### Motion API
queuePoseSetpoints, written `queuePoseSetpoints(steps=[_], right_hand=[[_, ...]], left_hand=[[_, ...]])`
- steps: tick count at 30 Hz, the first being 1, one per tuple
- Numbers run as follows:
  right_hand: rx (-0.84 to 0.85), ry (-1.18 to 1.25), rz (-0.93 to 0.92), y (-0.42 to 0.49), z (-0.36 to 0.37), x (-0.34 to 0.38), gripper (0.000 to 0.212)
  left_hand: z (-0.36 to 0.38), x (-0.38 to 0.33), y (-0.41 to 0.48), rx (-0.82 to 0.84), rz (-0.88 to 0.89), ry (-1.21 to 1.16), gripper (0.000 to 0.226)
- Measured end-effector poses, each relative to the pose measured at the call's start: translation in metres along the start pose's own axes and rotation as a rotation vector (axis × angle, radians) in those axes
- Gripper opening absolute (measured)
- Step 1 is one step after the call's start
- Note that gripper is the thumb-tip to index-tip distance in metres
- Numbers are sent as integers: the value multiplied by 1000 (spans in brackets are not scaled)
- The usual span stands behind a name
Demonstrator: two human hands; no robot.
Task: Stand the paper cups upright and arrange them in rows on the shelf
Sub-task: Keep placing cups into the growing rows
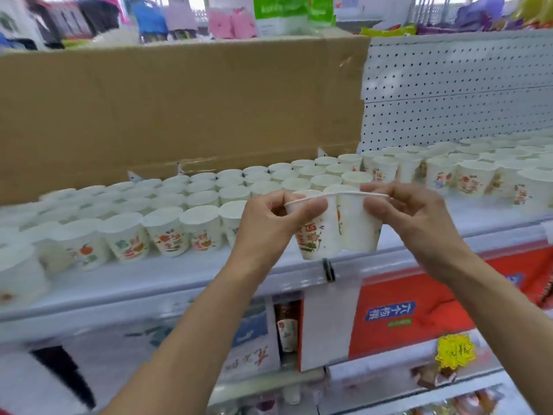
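Two white paper cups with coloured prints are held upright side by side above the front of the white shelf [185, 274]. My left hand [269, 223] pinches the rim of the left cup [317, 235]. My right hand [410, 214] pinches the rim of the right cup [357, 229]. Behind them, several upright cups [167, 232] stand in rows on the shelf's left half. More upright cups [475, 178] fill the right half. One blurred cup [18, 277] sits at the far left, nearer the front edge.
A big brown cardboard sheet [179, 109] stands behind the left rows. White pegboard [454, 91] backs the right rows. Below the shelf are boxed goods, among them a red carton [419, 304] and a yellow price tag [454, 351]. Packaged goods lie on top.
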State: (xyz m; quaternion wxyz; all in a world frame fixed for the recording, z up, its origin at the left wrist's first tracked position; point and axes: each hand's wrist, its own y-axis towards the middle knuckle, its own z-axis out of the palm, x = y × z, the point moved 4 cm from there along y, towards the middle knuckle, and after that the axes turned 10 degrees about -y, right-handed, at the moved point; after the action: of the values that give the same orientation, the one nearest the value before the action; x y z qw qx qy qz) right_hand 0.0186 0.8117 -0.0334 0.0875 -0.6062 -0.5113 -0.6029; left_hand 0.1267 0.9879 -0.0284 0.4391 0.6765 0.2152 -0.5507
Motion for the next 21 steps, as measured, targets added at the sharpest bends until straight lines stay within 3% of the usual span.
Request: queuePoseSetpoints(steps=[2,5,12,16,21], right_hand=[[67,19,-9,-5,41,11,14],[150,-60,-72,-9,101,28,17],[240,-296,-290,-8,233,75,15],[209,-487,-370,-12,289,93,16],[195,-761,-392,-21,326,99,28]], left_hand=[[-39,-5,-18,-48,16,-2,44],[-97,-11,-41,-99,56,94,28],[-244,-23,-72,-199,315,678,36],[-299,-22,-78,-262,242,938,17],[-321,-21,-72,-252,98,1126,20]])
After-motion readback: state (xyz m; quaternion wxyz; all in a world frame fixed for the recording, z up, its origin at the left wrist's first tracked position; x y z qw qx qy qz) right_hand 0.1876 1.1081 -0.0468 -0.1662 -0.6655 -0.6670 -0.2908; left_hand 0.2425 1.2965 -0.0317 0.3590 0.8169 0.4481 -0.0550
